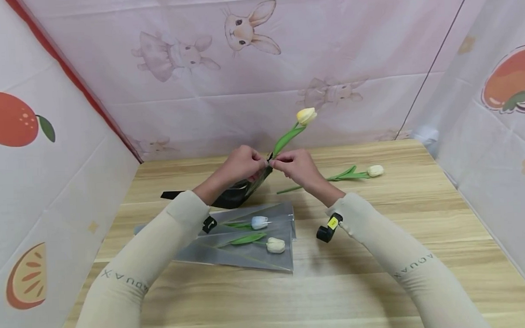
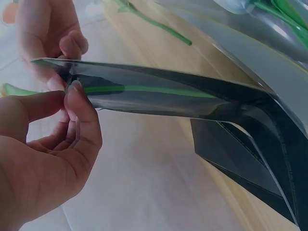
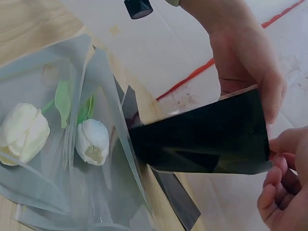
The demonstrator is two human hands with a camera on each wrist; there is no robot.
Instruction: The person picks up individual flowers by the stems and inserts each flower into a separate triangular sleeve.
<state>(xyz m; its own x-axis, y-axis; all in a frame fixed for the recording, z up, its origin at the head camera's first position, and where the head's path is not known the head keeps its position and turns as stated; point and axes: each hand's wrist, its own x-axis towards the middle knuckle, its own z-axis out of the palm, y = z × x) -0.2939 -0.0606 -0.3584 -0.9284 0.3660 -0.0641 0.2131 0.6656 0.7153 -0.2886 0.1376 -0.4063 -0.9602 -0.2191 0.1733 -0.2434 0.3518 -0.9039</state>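
Observation:
Both hands meet at the mouth of a black-edged clear flower sleeve (image 1: pixel 235 197), raised over the back of the table. My left hand (image 1: pixel 243 162) pinches its rim between thumb and forefinger. From the other side, my right hand (image 1: pixel 300 167) pinches the same rim, fingertips close to the left ones. Out of the mouth rises a yellow tulip (image 1: pixel 306 116) with a green leaf, leaning right. Its green stem (image 2: pixel 159 90) runs down inside the sleeve in the left wrist view. In the right wrist view, a dark panel of the sleeve (image 3: pixel 207 134) faces the camera.
Nearer on the wooden table (image 1: pixel 336 291), greyish clear sleeves hold a pale blue tulip (image 1: pixel 259 223) and a white tulip (image 1: pixel 276 245). Another white tulip (image 1: pixel 375 170) lies loose behind the right forearm. Printed cloth walls (image 1: pixel 251 77) enclose the back and sides.

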